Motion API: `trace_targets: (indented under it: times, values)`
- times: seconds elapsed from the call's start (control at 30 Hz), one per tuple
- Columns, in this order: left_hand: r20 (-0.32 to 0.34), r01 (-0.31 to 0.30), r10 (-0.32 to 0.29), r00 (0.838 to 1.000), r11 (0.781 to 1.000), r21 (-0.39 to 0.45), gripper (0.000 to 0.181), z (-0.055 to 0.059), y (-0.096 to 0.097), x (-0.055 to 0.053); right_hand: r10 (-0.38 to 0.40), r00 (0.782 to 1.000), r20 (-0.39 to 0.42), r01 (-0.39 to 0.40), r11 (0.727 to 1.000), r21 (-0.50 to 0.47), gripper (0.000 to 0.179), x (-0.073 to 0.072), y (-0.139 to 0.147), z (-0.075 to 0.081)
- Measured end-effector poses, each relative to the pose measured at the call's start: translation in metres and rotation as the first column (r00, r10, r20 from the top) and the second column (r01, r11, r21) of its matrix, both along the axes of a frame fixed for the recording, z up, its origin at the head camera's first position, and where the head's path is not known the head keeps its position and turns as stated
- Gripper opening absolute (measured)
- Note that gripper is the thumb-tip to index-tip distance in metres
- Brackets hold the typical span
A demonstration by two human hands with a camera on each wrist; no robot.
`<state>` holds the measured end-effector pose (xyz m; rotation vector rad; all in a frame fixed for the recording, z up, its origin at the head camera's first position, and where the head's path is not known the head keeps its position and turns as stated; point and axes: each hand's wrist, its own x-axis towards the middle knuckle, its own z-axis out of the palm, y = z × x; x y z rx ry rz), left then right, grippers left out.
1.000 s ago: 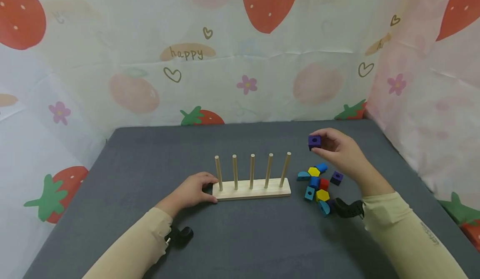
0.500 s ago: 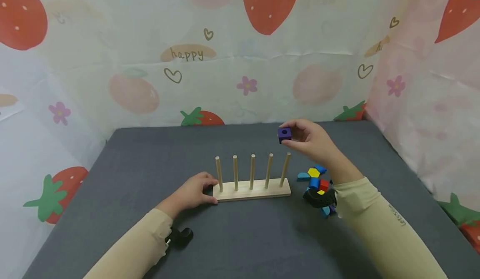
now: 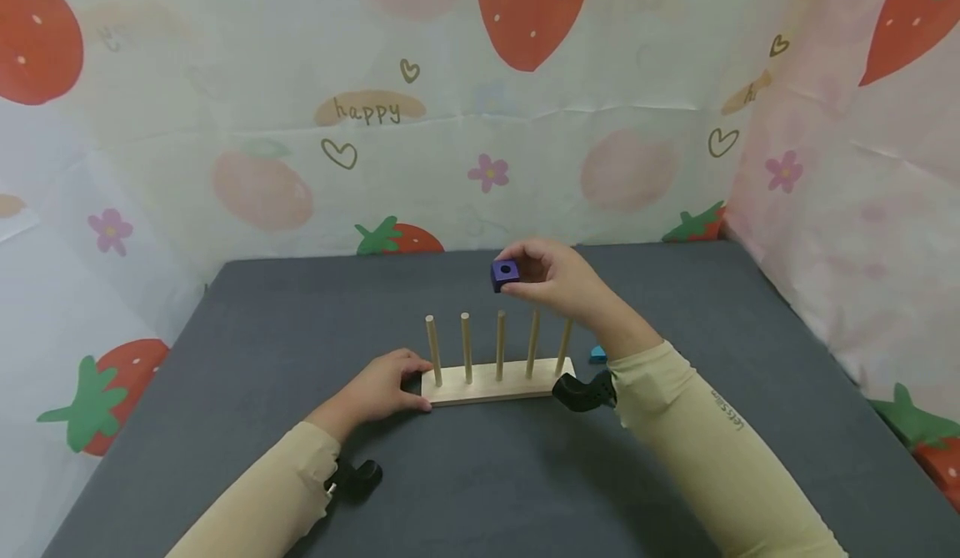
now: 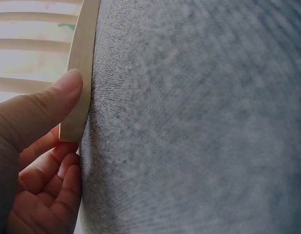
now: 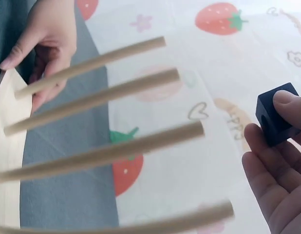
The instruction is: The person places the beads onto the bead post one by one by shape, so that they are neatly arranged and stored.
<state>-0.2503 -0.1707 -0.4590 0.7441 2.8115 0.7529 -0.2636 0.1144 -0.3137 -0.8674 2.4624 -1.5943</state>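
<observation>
Right hand (image 3: 562,281) aloft (left hand (image 3: 379,386) lower down)

We wear a pale cream-yellow left sleeve (image 3: 262,487) and a matching right sleeve (image 3: 690,441), both close-fitting, with creased cuffs. Small dark lettering (image 3: 726,409), hard to read, runs along the right forearm. Our left wrist camera (image 3: 362,480) and right wrist camera (image 3: 579,392) are black and curved, and our fingers (image 5: 264,174) are bare.

Far backdrop (image 3: 420,158): "happy" left of centre, "h" plus unclear letter at right. Right sleeve (image 3: 675,424): "Lets", rest too small.
</observation>
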Motion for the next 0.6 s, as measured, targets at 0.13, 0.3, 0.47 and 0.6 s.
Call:
trace_targets:
  times: [0.13, 0.3, 0.47, 0.6]
  values:
    - [0.008, 0.005, -0.005, 1.0, 1.0, 0.014, 0.057, -0.003, -0.001, -0.001, 0.023, 0.999, 0.042, -0.024, 1.0, 0.018, 0.027, 0.0, -0.016, 0.001]
    - [0.003, 0.004, -0.004, 1.0, 1.0, 0.024, 0.057, -0.003, -0.002, -0.002, 0.029, 0.999, 0.045, -0.032, 0.997, 0.066, 0.025, 0.0, -0.036, 0.003]
    - [0.008, 0.006, -0.006, 1.0, 1.0, 0.03, 0.055, -0.001, -0.001, -0.001, 0.043, 0.998, 0.045, -0.048, 0.993, 0.109, 0.025, 0.0, -0.052, 0.002]
    - [0.004, 0.02, -0.02, 1.0, 0.999, 0.043, 0.054, 0.001, -0.002, -0.001, 0.054, 0.998, 0.04, -0.059, 0.991, 0.121, 0.024, 0.001, -0.061, -0.001]
